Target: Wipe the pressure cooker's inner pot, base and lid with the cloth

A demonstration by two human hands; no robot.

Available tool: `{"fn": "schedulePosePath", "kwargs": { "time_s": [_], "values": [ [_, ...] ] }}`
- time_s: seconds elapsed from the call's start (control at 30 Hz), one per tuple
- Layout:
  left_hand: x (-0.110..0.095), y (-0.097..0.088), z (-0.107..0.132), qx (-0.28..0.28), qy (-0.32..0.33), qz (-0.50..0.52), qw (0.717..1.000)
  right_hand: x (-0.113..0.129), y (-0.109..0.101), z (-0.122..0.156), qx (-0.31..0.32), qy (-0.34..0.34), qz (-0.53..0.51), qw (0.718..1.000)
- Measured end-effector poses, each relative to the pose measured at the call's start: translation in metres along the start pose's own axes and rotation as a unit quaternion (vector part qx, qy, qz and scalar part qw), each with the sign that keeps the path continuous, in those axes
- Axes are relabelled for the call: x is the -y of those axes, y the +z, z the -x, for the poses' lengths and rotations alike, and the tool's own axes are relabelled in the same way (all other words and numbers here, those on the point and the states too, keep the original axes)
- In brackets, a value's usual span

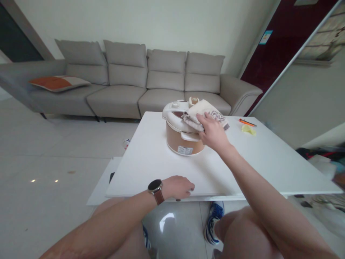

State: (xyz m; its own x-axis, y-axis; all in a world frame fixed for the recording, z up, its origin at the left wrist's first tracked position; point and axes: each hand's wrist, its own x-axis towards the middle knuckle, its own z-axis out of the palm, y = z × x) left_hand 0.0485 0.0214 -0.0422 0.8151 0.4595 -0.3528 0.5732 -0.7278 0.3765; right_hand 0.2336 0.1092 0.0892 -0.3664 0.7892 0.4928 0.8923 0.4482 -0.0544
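Note:
A rice cooker (175, 138) with a white lid and tan body stands upright on the white table. My right hand (212, 131) grips a folded cream cloth (201, 109) with a grey-brown pattern and presses it against the right side of the lid. Part of the lid is hidden beneath the cloth. At the table's front edge rests my left hand (179, 186), empty, with its fingers loosely bent and partly out of sight. A watch (155, 186) is on that wrist.
On the right of the white table (145, 162) lie an orange utility knife (248, 122) and a crumpled yellow piece (248, 130). Behind stands a grey sofa (118, 97) with an orange-and-white cushion (59, 83). My legs are below the table's front edge.

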Motion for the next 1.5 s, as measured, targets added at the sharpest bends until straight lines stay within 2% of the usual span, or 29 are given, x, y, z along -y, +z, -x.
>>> {"fn": "schedulePosePath", "kwargs": {
  "time_s": [0.2, 0.4, 0.5, 0.6, 0.83, 1.1, 1.33, 1.5],
  "values": [
    [-0.001, 0.000, 0.001, -0.004, 0.000, 0.003, 1.000, 0.004, 0.025, 0.046, -0.002, -0.091, -0.005, 0.996],
    [-0.003, -0.001, -0.001, 0.002, -0.004, 0.001, 1.000, -0.015, 0.028, 0.061, 0.027, -0.216, -0.012, 0.976],
    [-0.004, -0.002, -0.002, 0.008, -0.009, 0.000, 1.000, -0.025, 0.029, 0.064, 0.007, -0.208, -0.031, 0.978],
    [-0.005, -0.001, -0.004, 0.005, -0.009, -0.002, 1.000, -0.025, 0.035, 0.070, -0.025, -0.186, -0.046, 0.981],
    [-0.008, -0.003, -0.006, 0.010, -0.003, -0.015, 1.000, -0.007, 0.039, 0.075, 0.022, -0.221, -0.034, 0.974],
    [-0.006, 0.001, -0.008, -0.001, 0.006, -0.018, 1.000, -0.004, 0.043, 0.076, 0.025, -0.252, -0.024, 0.967],
    [-0.007, 0.007, -0.009, -0.008, 0.014, -0.008, 1.000, 0.010, 0.051, 0.070, 0.018, -0.255, -0.038, 0.966],
    [-0.009, 0.012, -0.003, -0.019, 0.022, -0.004, 1.000, 0.032, 0.056, 0.059, 0.010, -0.272, -0.028, 0.962]
  ]
}}
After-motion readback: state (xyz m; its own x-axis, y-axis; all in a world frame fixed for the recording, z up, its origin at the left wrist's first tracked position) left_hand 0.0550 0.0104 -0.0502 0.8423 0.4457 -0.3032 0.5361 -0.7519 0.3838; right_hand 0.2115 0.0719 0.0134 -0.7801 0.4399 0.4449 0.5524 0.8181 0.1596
